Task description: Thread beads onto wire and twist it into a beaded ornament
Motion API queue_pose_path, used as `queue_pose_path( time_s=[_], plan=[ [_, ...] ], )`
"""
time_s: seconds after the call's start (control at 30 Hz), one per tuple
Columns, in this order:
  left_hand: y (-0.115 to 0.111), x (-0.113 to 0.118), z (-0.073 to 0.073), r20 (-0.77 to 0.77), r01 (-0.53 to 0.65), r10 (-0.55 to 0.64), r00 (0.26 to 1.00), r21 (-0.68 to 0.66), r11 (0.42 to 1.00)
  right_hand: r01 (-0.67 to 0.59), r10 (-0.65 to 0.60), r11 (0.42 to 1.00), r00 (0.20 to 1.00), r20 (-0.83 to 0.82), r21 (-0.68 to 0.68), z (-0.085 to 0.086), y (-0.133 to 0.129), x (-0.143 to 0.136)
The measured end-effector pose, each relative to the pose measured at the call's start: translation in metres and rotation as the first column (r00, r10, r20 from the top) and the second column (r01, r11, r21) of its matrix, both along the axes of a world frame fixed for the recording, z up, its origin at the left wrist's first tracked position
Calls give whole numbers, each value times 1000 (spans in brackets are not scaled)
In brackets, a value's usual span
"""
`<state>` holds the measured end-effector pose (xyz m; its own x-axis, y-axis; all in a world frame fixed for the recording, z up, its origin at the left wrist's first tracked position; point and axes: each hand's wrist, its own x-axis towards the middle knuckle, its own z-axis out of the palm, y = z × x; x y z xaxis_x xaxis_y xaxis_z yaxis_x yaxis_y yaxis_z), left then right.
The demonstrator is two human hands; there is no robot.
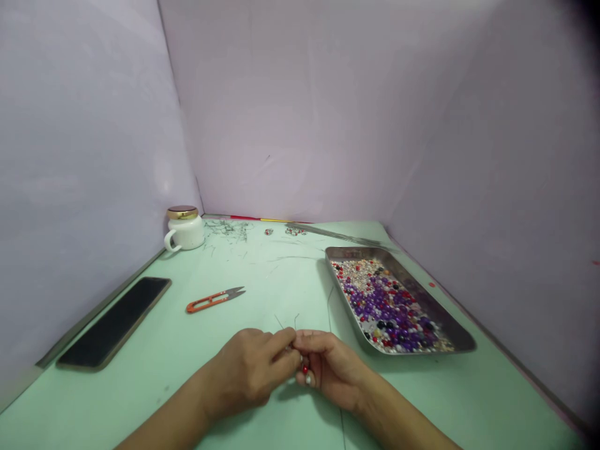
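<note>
Low over the front middle of the table, my left hand [253,365] and my right hand [330,365] meet at the fingertips. Both are closed in a pinch on a small piece of beaded wire [305,369]. Red and white beads show between the fingers of my right hand. Two thin wire ends stick up above the fingertips. The rest of the piece is hidden by my fingers. Orange-handled thread snips [213,300] lie beyond my left hand. To the right of my hands stands a metal tray [462,337] of mixed purple, red, black, white and pale beads.
A dark phone [115,325] lies at the left edge, with a lidded white mug [186,231] behind it. Wire scraps [227,230], small beaded pieces [295,232] and a bundle of long wires [335,234] lie along the back. Pale walls enclose the green tabletop.
</note>
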<state>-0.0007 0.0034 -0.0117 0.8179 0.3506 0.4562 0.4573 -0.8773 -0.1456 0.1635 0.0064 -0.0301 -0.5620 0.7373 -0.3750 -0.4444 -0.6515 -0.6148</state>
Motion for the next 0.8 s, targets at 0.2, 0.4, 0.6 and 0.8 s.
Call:
queue_pose_path(
  time_s=[0.2,0.4,0.6,0.8],
  plan=[
    [0,3,-3,30,-13,14,999,-32,999,-16,14,999,997,78,28,0,-2,-2],
    [1,-2,-6,60,-43,42,997,11,999,-45,42,998,995,87,37,1,-2,0],
    [1,-1,-6,3,-39,38,999,90,995,-39,38,999,997,70,14,1,-2,1],
    [1,-1,-6,-22,-22,24,999,55,998,-38,31,998,993,116,58,1,-4,-3]
  ],
)
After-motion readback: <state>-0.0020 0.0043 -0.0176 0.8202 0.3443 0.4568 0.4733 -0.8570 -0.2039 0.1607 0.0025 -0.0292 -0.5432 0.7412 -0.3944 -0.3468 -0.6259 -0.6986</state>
